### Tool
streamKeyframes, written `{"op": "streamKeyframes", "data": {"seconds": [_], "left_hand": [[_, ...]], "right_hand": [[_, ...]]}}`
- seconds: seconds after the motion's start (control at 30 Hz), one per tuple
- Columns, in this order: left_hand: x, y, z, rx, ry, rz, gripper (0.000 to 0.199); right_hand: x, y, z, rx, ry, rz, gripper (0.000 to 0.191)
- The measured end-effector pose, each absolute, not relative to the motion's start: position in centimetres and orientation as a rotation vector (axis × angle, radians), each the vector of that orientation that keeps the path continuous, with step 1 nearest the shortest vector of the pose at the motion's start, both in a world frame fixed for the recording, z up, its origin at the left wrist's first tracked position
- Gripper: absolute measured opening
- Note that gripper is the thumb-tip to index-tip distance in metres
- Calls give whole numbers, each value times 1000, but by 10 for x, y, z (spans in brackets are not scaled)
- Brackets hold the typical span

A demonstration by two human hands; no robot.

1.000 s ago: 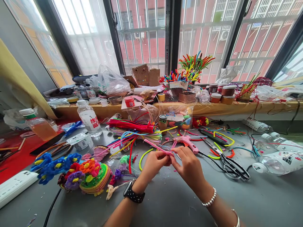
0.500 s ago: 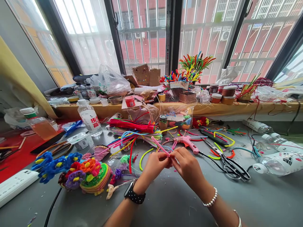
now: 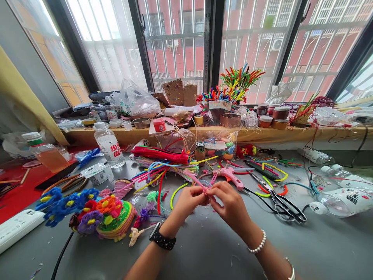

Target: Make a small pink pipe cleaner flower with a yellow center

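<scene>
Over the middle of the grey table, my left hand [image 3: 190,201] pinches a pink pipe cleaner [image 3: 195,179] whose length sticks up and to the left. My right hand [image 3: 229,200] is closed on the same pink piece, its fingertips almost touching those of my left. The fingers cover where the pink strands meet. Just behind my hands lies a pink glue gun [image 3: 230,174]. A bundle of red pipe cleaners [image 3: 163,154] rests on other coloured ones behind and to the left.
Scissors [image 3: 279,200] and plastic bottles [image 3: 344,200] lie to the right. Blue flowers [image 3: 68,203] and a round green piece [image 3: 122,219] are at the left, near a white power strip [image 3: 20,228]. Jars and bags line the windowsill [image 3: 131,135].
The view has shifted slightly, moving the table items a little to the left. Both hands keep their hold on the pink piece, with only small finger movement.
</scene>
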State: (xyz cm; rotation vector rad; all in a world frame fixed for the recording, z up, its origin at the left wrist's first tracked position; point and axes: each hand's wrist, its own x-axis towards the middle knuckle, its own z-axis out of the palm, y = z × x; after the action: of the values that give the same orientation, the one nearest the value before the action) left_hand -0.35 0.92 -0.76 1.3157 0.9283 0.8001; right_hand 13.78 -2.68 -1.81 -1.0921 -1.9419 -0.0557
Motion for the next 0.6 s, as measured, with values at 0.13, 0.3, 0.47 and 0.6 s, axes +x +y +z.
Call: {"op": "streamKeyframes", "data": {"seconds": [0.13, 0.3, 0.47, 0.6], "left_hand": [[-7, 8, -1, 1352, 930, 710, 31], [-10, 7, 2, 1342, 881, 619, 29], [-11, 7, 3, 1348, 861, 612, 28], [-12, 7, 2, 1350, 843, 605, 28]], "right_hand": [[146, -25, -10, -1189, -1646, 466, 16], [152, -22, -12, -1092, -1783, 254, 25], [153, -21, -16, -1020, -2001, -8, 29], [155, -23, -12, -1043, -2065, -110, 23]]}}
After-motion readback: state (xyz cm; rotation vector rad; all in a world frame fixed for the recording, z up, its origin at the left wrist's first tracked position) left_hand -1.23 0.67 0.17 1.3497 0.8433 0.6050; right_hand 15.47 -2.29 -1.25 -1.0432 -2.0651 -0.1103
